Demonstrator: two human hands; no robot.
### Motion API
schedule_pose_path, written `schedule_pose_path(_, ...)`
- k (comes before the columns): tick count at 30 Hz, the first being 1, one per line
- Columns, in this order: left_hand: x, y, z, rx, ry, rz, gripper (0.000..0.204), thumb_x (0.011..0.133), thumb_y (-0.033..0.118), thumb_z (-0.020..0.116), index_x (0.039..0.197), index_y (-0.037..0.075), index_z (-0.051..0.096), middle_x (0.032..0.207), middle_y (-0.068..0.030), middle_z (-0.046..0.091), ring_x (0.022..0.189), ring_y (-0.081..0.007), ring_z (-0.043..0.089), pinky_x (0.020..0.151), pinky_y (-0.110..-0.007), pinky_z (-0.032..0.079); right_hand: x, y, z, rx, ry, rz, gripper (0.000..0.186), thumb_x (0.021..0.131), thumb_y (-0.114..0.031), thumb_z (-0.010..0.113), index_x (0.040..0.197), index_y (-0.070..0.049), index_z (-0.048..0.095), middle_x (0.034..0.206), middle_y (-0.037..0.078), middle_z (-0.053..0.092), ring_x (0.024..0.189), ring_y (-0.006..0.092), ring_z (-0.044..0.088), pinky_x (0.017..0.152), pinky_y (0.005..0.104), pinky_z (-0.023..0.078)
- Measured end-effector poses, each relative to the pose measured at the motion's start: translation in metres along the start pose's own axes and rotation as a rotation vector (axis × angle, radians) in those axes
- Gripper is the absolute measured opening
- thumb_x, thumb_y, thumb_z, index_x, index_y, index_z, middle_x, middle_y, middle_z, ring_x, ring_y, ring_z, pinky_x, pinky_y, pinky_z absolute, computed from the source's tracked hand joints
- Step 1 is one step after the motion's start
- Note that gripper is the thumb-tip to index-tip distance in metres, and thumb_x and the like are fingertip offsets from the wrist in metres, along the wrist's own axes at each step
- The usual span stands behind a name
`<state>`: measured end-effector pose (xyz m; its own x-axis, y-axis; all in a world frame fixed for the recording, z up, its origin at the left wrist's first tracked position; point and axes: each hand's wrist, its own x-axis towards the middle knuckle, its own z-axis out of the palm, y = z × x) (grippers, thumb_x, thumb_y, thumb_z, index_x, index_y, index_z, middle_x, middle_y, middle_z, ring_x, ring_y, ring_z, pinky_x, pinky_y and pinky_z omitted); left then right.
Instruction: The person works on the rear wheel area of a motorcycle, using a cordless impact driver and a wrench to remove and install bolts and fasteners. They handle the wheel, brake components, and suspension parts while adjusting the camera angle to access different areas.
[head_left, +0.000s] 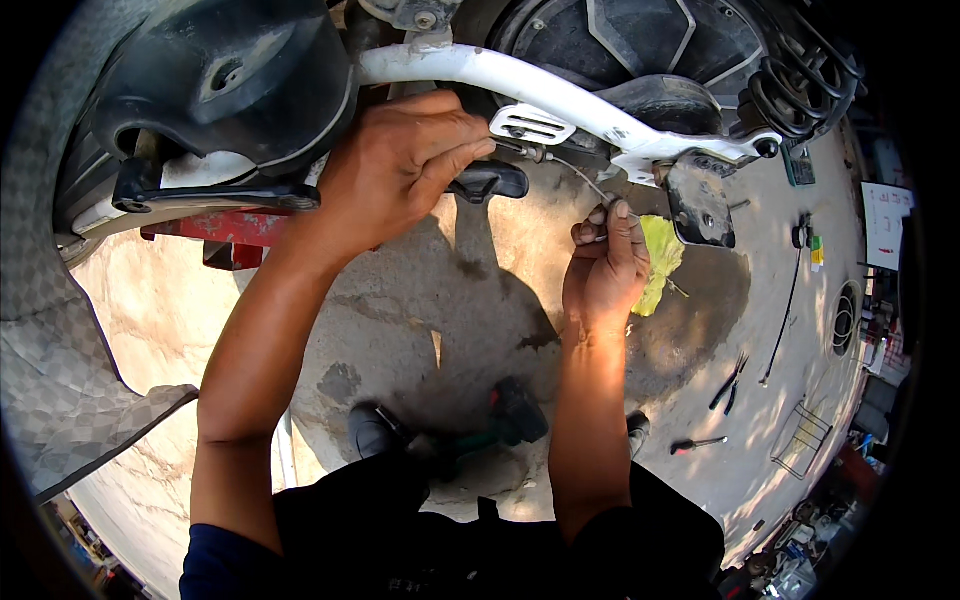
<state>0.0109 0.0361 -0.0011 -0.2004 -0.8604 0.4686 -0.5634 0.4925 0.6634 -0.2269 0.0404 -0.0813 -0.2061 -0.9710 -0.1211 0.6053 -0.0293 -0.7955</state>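
Note:
My left hand is closed at the threaded cable fitting below a white tubular frame and beside a white slotted bracket. Its fingertips are at the fitting's left end; exactly what they grip is partly hidden. A thin cable runs from the fitting down to my right hand, whose thumb and fingers are pinched on it. A black pedal-like part sits under the fitting. A green leaf lies on the ground behind my right hand.
A dark vehicle housing, springs and a metal plate surround the work. A red stand is below. On the concrete lie pliers, a screwdriver, a cordless tool, a long cable and a wire rack.

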Motion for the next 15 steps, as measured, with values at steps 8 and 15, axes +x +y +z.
schedule_pose_path(8, 0.005, 0.0, -0.007, -0.145, -0.111, -0.145, 0.011, 0.088, 0.005, 0.069, 0.092, -0.006, 0.068, 0.078, -0.0065, 0.06, 0.071, -0.0124, 0.053, 0.065, -0.028, 0.044, -0.004, -0.016, -0.002, -0.176, -0.038, -0.08, 0.016, 0.098, -0.018, 0.062, 0.093, -0.004, 0.066, 0.081, 0.005, 0.063, 0.067, 0.0118, 0.053, 0.066, 0.0262, 0.044)
schedule_pose_path(15, -0.015, 0.0, 0.014, 0.28, 0.289, 0.251, 0.027, 0.078, 0.011, 0.08, 0.101, 0.002, 0.071, 0.092, -0.0096, 0.067, 0.086, -0.0255, 0.062, 0.08, -0.036, 0.048, 0.008, -0.013, -0.007, 0.244, 0.043, 0.213, 0.009, 0.095, -0.011, 0.064, 0.094, -0.002, 0.067, 0.084, 0.005, 0.066, 0.069, 0.0121, 0.056, 0.061, 0.0248, 0.046)
